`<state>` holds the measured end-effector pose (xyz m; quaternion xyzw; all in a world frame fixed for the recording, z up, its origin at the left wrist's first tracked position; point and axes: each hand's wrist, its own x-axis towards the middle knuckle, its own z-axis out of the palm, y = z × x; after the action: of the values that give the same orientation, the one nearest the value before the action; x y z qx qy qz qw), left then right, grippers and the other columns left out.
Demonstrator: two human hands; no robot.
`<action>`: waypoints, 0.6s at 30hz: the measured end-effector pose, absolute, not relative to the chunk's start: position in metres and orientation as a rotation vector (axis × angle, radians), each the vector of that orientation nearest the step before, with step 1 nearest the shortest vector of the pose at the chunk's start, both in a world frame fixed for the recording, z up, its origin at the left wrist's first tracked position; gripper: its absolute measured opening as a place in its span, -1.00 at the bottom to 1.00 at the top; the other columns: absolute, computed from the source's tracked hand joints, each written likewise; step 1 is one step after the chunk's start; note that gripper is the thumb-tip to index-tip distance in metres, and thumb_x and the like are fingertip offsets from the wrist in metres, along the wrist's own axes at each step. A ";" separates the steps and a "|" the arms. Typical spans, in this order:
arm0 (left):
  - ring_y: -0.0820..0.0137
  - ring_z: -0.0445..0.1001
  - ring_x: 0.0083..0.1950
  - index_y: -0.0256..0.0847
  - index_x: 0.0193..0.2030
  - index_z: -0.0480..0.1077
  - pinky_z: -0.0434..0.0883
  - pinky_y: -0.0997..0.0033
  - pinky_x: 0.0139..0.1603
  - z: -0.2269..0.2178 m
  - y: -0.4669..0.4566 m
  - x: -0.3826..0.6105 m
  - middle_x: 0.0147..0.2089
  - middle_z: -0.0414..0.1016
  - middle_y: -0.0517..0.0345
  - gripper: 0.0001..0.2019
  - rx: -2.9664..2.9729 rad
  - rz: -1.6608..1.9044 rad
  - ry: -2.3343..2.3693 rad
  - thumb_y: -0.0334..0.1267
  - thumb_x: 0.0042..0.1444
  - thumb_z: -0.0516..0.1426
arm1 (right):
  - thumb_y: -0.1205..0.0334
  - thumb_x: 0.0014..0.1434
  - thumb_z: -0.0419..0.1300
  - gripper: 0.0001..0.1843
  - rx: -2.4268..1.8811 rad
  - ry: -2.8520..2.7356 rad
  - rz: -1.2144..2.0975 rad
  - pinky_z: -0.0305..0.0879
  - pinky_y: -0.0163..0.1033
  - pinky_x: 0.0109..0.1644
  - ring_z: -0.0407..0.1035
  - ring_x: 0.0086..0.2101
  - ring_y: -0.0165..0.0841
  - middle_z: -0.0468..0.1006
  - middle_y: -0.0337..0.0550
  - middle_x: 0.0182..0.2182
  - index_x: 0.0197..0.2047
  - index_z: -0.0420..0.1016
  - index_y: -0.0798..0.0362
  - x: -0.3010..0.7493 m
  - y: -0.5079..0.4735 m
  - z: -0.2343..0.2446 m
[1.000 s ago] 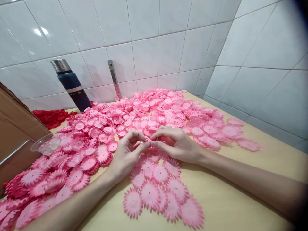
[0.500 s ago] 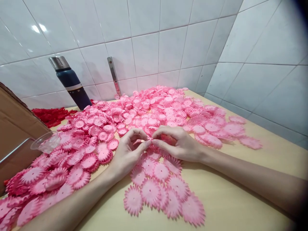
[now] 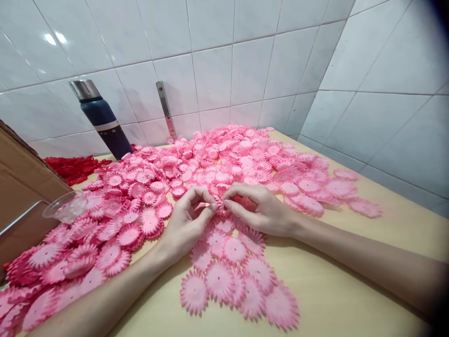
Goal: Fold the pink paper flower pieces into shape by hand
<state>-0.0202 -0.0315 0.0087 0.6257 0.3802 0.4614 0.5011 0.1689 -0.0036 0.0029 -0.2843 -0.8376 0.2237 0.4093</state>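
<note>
My left hand (image 3: 191,217) and my right hand (image 3: 261,209) meet above the middle of the table, thumb and forefinger pinched on each. A pink petal disc (image 3: 220,205) with a notched edge shows between the fingertips, partly hidden by them. Both hands appear to grip its edges. Just below the hands lie several loose pink petal discs (image 3: 219,277), flat and overlapping, with small holes at their centres. Behind the hands spreads a large heap of the same pink discs (image 3: 242,150).
A dark blue bottle (image 3: 105,121) with a steel cap leans in view at the back left. Near it are red petal pieces (image 3: 72,169), a cardboard box (image 3: 24,187) and a clear plastic cup (image 3: 66,208). A metal bracket (image 3: 163,105) is at the tiled wall (image 3: 213,70).
My fingertips have drawn slightly apart, the right hand shifting a little to the right. More of the pink disc between them now shows.
</note>
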 end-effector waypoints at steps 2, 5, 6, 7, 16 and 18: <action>0.54 0.31 -0.26 -0.21 -0.31 0.24 0.34 0.51 -0.20 0.010 -0.032 -0.020 -0.29 0.30 0.25 -0.88 1.491 1.107 0.935 -0.36 0.17 0.15 | 0.40 0.18 0.12 -0.90 -0.723 -2.069 0.477 0.31 -0.30 -0.36 0.38 -0.46 -0.43 0.53 -0.16 -0.45 -0.32 0.46 0.12 0.169 -0.003 0.002; 0.51 0.33 -0.24 -0.22 -0.28 0.27 0.36 0.47 -0.16 0.013 -0.034 -0.020 -0.26 0.30 0.23 -0.91 1.482 1.101 0.953 -0.35 0.17 0.15 | 0.42 0.16 0.11 -0.89 -0.763 -2.007 0.397 0.29 -0.31 -0.40 0.35 -0.49 -0.44 0.51 -0.17 -0.48 -0.35 0.45 0.12 0.168 -0.002 0.001; 0.50 0.34 -0.22 -0.22 -0.26 0.28 0.37 0.46 -0.14 0.014 -0.034 -0.020 -0.25 0.31 0.22 -0.91 1.490 1.104 0.953 -0.34 0.16 0.16 | 0.42 0.16 0.11 -0.89 -0.755 -2.018 0.387 0.30 -0.30 -0.40 0.35 -0.49 -0.43 0.51 -0.17 -0.48 -0.34 0.46 0.12 0.168 -0.002 0.001; 0.49 0.36 -0.20 -0.23 -0.26 0.29 0.38 0.45 -0.13 0.014 -0.034 -0.019 -0.23 0.32 0.21 -0.90 1.499 1.107 0.953 -0.33 0.15 0.17 | 0.42 0.16 0.12 -0.89 -0.723 -2.051 0.374 0.30 -0.29 -0.38 0.36 -0.48 -0.42 0.52 -0.16 -0.48 -0.33 0.47 0.12 0.168 -0.002 0.000; 0.54 0.36 -0.29 -0.23 -0.34 0.25 0.37 0.53 -0.21 0.008 -0.029 -0.019 -0.32 0.34 0.25 -0.82 1.480 1.182 0.953 -0.37 0.08 0.22 | 0.41 0.14 0.11 -0.89 -0.685 -2.027 0.324 0.33 -0.25 -0.39 0.37 -0.47 -0.40 0.52 -0.16 -0.48 -0.34 0.46 0.09 0.169 -0.004 0.000; 0.54 0.34 -0.31 -0.22 -0.35 0.23 0.37 0.52 -0.22 0.007 -0.029 -0.019 -0.33 0.34 0.25 -0.81 1.453 1.206 0.979 -0.35 0.09 0.23 | 0.41 0.12 0.12 -0.89 -0.821 -1.855 0.332 0.34 -0.25 -0.40 0.37 -0.48 -0.39 0.51 -0.17 -0.50 -0.40 0.44 0.07 0.170 -0.003 0.000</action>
<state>-0.0193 -0.0285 0.0070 0.5971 0.4024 0.4955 0.4858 0.1695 -0.0031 0.0001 -0.3420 -0.7725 0.1382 0.5169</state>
